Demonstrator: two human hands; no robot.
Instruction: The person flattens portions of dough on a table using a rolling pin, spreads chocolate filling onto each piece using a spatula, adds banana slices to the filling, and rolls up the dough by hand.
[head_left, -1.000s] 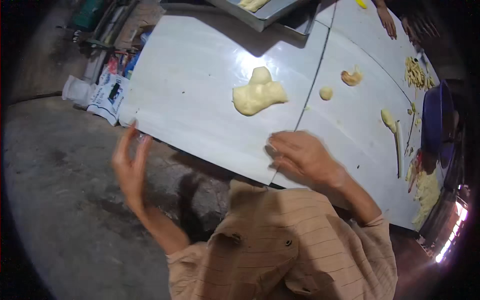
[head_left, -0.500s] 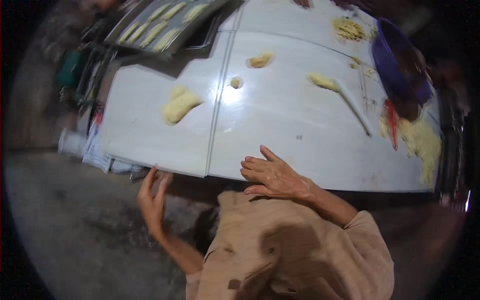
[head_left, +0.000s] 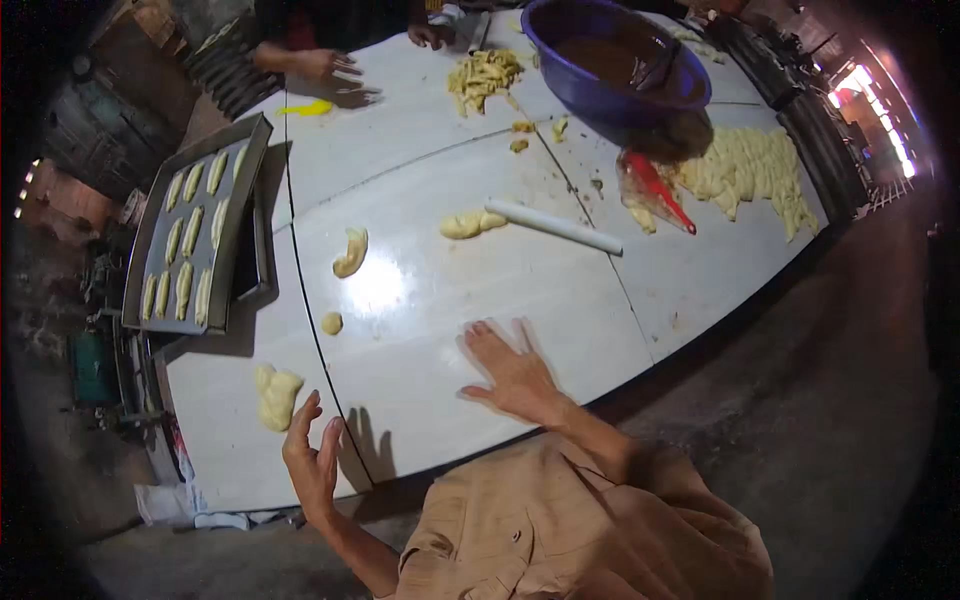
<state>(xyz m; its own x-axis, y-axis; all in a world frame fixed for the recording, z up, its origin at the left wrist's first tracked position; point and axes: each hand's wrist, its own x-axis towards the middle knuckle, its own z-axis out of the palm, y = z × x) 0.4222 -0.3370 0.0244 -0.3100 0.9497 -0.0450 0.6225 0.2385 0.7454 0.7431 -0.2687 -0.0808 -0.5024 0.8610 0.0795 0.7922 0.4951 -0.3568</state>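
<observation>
My left hand (head_left: 312, 462) is raised at the table's near edge, just right of a lump of pale dough (head_left: 278, 398), with thumb and fingers apart and nothing visible between them. My right hand (head_left: 512, 378), slightly blurred, is spread palm-down on or just over the white tabletop, holding nothing. Above it lie a small dough ball (head_left: 332, 323), a curved dough piece (head_left: 349, 258) with a browner tint, and an oblong dough piece (head_left: 462, 225) beside a thin white rod (head_left: 555, 226).
A tray of shaped dough (head_left: 140, 312) stands left, overlapping another. A purple basin (head_left: 600, 98), cut pieces (head_left: 485, 75), spread dough (head_left: 750, 170) and a red tool (head_left: 667, 200) lie right. Another person's hands (head_left: 325, 62) are across the table, near a yellow tool (head_left: 308, 108).
The view has swung, showing more of the tray, basin and other person. My right hand has moved forward with fingers spreading; my left hand has come up nearer the dough lump.
</observation>
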